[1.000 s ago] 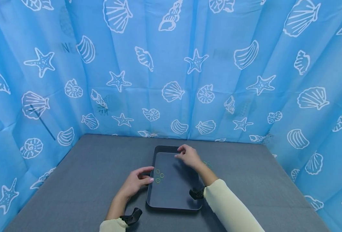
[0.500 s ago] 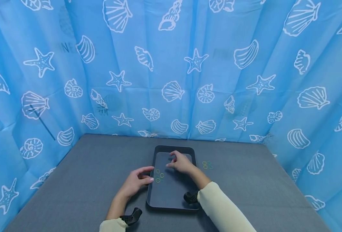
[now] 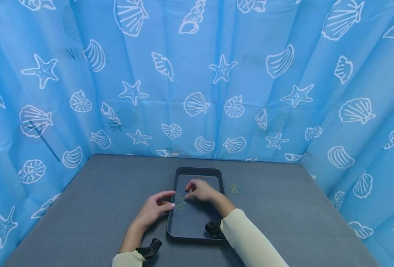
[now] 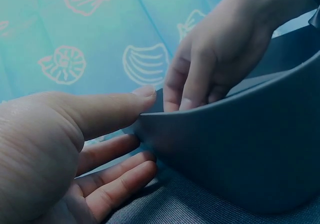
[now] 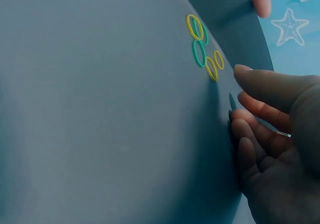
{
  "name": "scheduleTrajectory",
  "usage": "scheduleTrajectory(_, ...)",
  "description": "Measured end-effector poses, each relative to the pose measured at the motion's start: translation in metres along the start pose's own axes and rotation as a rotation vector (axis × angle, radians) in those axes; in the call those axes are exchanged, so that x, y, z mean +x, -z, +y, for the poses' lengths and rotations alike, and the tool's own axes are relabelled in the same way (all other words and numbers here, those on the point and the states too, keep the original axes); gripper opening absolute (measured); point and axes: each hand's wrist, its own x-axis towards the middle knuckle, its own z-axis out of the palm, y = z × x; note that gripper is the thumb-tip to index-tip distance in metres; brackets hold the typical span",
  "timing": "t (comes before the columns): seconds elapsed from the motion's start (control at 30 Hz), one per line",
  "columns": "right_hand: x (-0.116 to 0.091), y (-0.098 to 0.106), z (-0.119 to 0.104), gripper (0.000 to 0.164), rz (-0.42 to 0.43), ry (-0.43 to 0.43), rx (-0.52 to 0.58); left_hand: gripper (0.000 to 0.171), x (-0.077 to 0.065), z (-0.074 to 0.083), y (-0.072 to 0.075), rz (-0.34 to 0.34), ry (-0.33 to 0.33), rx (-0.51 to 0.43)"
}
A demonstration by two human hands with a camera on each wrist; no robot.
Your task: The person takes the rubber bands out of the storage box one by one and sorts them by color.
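A shallow dark grey tray [image 3: 198,224] lies lengthwise before me. My left hand [image 3: 151,212] is at its left rim, fingers fairly straight along the outer wall; in the left wrist view, the thumb lies at the rim's corner. Over the tray's inside is my right hand [image 3: 202,191], its fingers loosely bent, with thumb and fingertips apart and nothing visible between them in the right wrist view. Just beyond its fingertips, several thin small rings lie on the tray floor near the left wall: yellow rings [image 5: 188,25] and green rings [image 5: 193,53], some overlapping.
Several more small yellow and green rings [image 3: 233,191] lie on the grey cloth-covered table [image 3: 277,207], right of the tray. A blue curtain [image 3: 203,122] with white shell prints surrounds the table behind and at the sides. Black wrist devices [image 3: 149,249] sit at both cuffs.
My right hand has moved left and nearer across the tray, from its far right side to beside the rings inside. The left hand stays at the rim. The view shifts slightly.
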Motion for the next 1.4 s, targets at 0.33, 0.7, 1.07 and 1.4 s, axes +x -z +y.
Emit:
scheduleTrajectory(0.33, 0.005, -0.012, -0.012, 0.010, -0.043, 0.001, -0.082, 0.042, -0.001, 0.002, 0.000, 0.026, 0.011, 0.013)
scheduleTrajectory(0.7, 0.003, -0.013, -0.016, 0.011, -0.061, -0.033, -0.143, 0.046, 0.000, 0.002, 0.001, -0.002, 0.020, -0.010)
scheduleTrajectory(1.07, 0.000, -0.010, -0.016, 0.012, -0.057, -0.032, -0.108, 0.045, 0.000, 0.004, 0.000, -0.009, 0.021, -0.002)
scheduleTrajectory(1.4, -0.003, -0.002, -0.016, 0.013, -0.045, 0.008, 0.002, 0.043, -0.002, 0.004, -0.001, -0.010, -0.023, -0.011)
